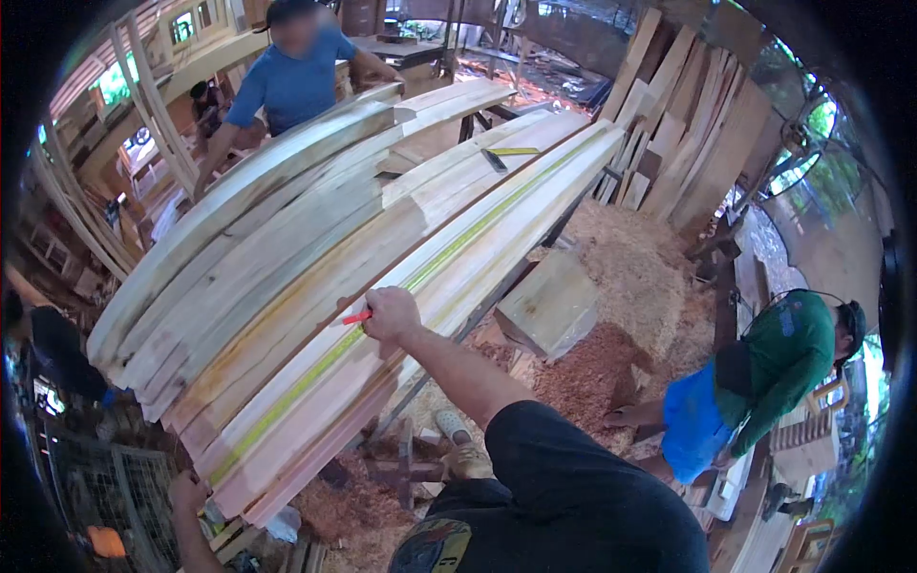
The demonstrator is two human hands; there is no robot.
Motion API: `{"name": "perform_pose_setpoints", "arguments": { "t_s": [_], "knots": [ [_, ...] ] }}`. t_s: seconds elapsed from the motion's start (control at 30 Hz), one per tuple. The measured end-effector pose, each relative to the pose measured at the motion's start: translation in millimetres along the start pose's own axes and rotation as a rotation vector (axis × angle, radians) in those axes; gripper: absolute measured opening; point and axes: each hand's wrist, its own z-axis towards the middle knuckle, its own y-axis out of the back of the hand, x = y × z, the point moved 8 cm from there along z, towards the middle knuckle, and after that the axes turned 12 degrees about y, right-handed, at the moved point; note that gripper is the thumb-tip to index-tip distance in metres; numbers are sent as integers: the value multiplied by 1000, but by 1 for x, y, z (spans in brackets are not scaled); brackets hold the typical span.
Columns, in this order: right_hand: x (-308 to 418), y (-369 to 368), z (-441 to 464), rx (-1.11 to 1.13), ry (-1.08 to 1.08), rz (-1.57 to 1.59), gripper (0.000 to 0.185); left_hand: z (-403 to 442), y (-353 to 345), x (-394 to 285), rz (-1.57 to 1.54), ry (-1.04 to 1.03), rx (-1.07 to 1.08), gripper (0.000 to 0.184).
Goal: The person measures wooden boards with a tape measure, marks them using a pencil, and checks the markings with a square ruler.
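Note:
My right hand (393, 315) is closed round a red marker (357, 317), over a pale plank (315, 358) near the middle of the view. Beneath it, a yellow-green tape measure (458, 245) runs lengthwise along the plank. At the plank's near left end is my left hand (187, 492), low in the view; its fingers are too small and dark to make out whether they hold anything. Several long boards (277, 224) lie side by side beyond the tape. A square (496, 159) with a dark handle and yellow blade rests on the boards farther off.
Across the boards stands a person in a blue shirt (296, 76). Another person in a green shirt (788, 349) bends over at the right. A wooden block (549, 301) sits among shavings (621, 248). Planks (702, 124) lean upright at the back right.

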Motion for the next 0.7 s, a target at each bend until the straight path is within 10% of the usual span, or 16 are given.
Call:
{"name": "perform_pose_setpoints", "arguments": {
  "t_s": [0.7],
  "knots": [
    [-1, -1, 2, 2, 14, -24, 18, -19, 17, -12, -23, 59, 36, 32]
  ]
}}
